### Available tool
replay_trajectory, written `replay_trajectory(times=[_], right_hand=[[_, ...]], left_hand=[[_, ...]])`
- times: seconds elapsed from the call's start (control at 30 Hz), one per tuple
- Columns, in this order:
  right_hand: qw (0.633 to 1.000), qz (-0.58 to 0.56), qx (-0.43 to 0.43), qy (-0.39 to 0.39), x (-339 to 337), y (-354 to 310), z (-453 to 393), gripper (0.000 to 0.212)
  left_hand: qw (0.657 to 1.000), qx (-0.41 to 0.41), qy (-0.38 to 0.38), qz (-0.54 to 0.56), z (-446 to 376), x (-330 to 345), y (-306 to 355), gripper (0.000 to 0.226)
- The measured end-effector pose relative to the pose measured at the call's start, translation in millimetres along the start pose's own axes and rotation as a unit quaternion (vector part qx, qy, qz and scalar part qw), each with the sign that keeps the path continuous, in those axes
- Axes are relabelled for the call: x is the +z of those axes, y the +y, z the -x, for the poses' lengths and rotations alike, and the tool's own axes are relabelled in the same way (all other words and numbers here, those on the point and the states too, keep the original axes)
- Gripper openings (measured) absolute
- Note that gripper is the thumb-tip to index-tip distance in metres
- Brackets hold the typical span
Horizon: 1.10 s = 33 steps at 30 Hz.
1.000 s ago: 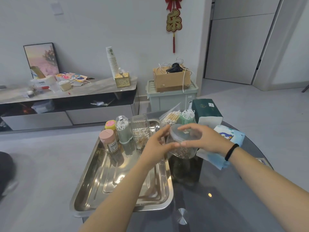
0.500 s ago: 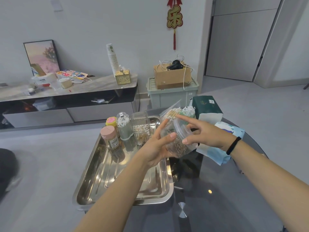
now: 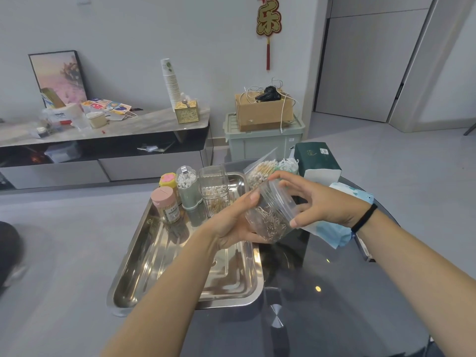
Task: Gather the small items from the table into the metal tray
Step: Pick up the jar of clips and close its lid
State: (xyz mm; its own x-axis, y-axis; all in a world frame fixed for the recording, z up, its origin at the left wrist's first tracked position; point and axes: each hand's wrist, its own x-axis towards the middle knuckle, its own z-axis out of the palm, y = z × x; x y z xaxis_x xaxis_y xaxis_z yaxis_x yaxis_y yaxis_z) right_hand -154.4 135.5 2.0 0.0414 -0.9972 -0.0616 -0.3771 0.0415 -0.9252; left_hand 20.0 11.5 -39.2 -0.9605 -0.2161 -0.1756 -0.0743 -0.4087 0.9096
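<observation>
Clear jar (image 3: 270, 215) of what look like metal clips, tilted, lifted above right rim of metal tray (image 3: 134, 269) on dark glass surface (image 3: 334, 305). Left hand (image 3: 231, 225) cups jar from below, fingers curled round it. Right hand (image 3: 319, 199) grips lid end. Pink-lidded bottle (image 3: 166, 204), swab holders stand at tray's far end

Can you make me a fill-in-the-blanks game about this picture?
1. Both hands hold a clear jar full of small metal ____.
2. The tub nearest the tray's left rim has a ____ lid.
3. The right hand has a black ____ on its wrist.
4. The shiny tray is made of ____.

Missing words: clips; pink; band; metal
</observation>
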Motion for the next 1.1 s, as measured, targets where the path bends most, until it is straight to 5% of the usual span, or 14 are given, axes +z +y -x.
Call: replay_trajectory(times=[0.4,0.53,0.8,0.93,1.03,1.1], right_hand=[[0.998,-0.001,0.064,0.026,-0.2,6.2,-6.5,0.069],[0.993,0.031,0.108,0.045,1.7,7.4,-7.8,0.081],[0.98,0.042,0.166,0.102,17.9,-6.3,-4.6,0.054],[0.978,0.062,0.189,0.056,16.3,-7.3,-4.2,0.071],[0.991,0.032,0.125,0.037,4.2,-2.9,-5.3,0.093],[0.996,0.011,0.08,0.023,-1.4,-0.6,-6.6,0.089]], left_hand=[[0.988,0.043,0.109,-0.099,-2.2,6.9,0.7,0.1],[0.977,0.079,0.129,-0.153,0.6,10.8,-3.5,0.099],[0.952,0.14,0.147,-0.229,5.5,17.1,1.1,0.096],[0.974,0.112,0.14,-0.142,5.6,14.0,3.2,0.1],[0.975,0.113,0.154,-0.111,6.0,8.2,6.0,0.103],[0.977,0.113,0.146,-0.109,5.9,9.6,6.2,0.097]])
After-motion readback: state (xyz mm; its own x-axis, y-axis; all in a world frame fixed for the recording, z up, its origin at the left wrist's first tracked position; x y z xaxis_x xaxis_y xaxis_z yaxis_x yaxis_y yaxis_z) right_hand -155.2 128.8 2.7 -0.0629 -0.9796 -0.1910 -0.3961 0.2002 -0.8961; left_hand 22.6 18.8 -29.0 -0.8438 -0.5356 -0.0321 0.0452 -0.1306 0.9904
